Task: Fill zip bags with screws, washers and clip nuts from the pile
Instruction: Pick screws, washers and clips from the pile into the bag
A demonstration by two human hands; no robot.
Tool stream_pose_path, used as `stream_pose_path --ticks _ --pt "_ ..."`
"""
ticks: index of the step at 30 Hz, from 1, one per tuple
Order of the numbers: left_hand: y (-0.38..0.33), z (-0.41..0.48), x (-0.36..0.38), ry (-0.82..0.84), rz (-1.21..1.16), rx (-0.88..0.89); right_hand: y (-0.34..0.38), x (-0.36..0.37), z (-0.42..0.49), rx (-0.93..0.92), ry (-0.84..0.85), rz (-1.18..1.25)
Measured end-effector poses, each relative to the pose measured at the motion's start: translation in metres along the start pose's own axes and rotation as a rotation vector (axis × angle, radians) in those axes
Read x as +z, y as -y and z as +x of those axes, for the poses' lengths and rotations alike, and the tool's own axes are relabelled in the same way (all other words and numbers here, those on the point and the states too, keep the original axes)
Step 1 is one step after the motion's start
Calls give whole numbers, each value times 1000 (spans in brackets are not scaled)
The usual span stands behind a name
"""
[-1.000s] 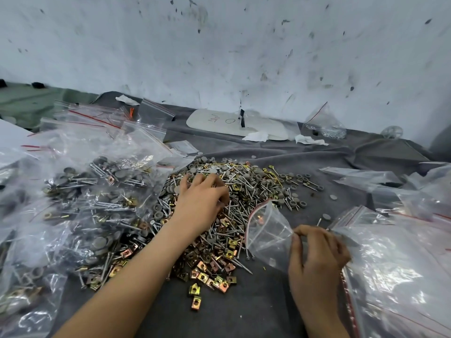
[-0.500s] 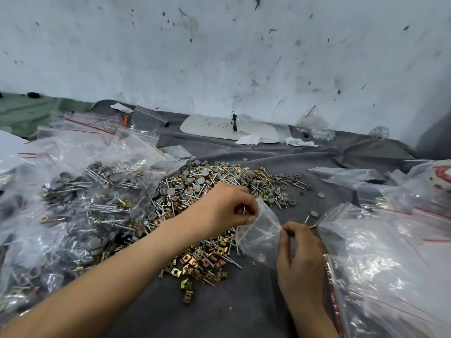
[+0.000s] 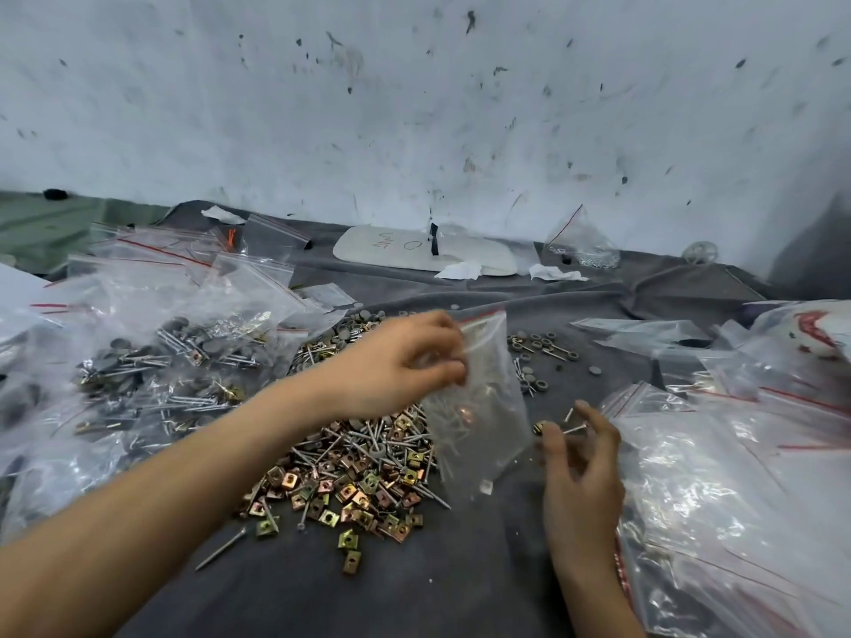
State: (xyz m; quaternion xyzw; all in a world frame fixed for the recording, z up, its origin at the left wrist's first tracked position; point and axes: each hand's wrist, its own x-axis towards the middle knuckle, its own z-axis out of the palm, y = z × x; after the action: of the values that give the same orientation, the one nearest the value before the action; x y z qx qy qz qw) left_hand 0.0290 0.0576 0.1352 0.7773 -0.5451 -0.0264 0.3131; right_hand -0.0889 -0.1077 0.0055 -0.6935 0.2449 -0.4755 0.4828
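Dangling above the pile (image 3: 359, 467) on the counter (image 3: 460, 587), the zip bag (image 3: 488, 407) is pinched near its red seal by the left hand (image 3: 405, 361) alone; the right hand (image 3: 580, 458) hovers beside it, fingers half curled, holding something or nothing, I cannot tell. Held one-sided, the mouth may sag and spill screws (image 3: 453, 423)

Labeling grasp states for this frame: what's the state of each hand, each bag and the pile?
left hand, pinching zip bag near its top
right hand, fingers loose, off the bag
zip bag, held up, hanging, few screws inside; seal unclear
pile, loose on cloth
filled bags, heaped left
empty bags, stacked right
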Motion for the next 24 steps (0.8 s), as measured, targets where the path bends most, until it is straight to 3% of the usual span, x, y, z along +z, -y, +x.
stream_pose_path --ticks 5,9,13,17,20,24 --pt "-2 -21 -30 -181 -229 -91 -5 -5 -1 -67 130 -167" --pt "-5 -41 -63 -234 -326 -44 6 -4 -6 -170 462 -386" --pt "-7 -63 -89 -150 -356 41 15 4 -31 -328 775 -646" --pt "-10 -74 -93 -41 -228 77 22 15 -35 -376 736 -786" --pt "-9 -81 -90 -17 45 199 35 15 -30 -334 731 -852" --pt "-9 -88 -85 -4 247 307 88 0 -7 -272 580 -409"
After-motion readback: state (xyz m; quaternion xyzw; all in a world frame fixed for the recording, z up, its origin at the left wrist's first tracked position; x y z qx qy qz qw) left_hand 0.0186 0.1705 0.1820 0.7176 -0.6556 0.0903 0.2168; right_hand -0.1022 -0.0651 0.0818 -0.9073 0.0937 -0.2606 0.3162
